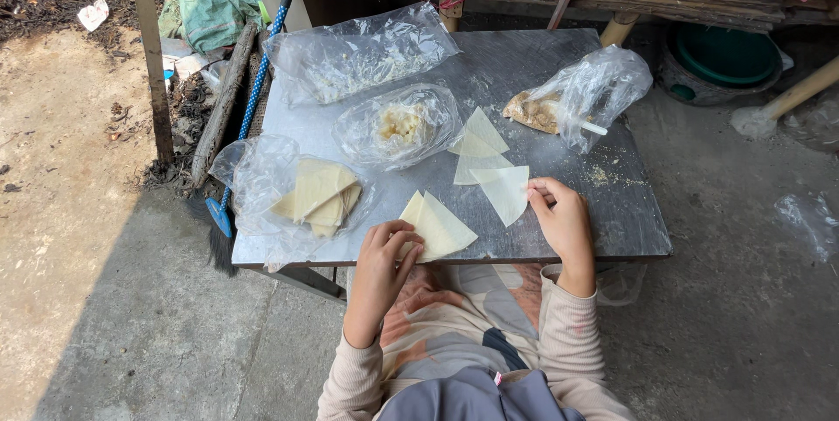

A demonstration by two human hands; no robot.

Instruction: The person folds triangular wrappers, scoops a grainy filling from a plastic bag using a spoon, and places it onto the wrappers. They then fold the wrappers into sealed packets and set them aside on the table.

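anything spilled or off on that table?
Yes: loose crumbs lie scattered on the bare table, just beyond the right hand and below the open clear bag. The triangular wrappers lie neatly.
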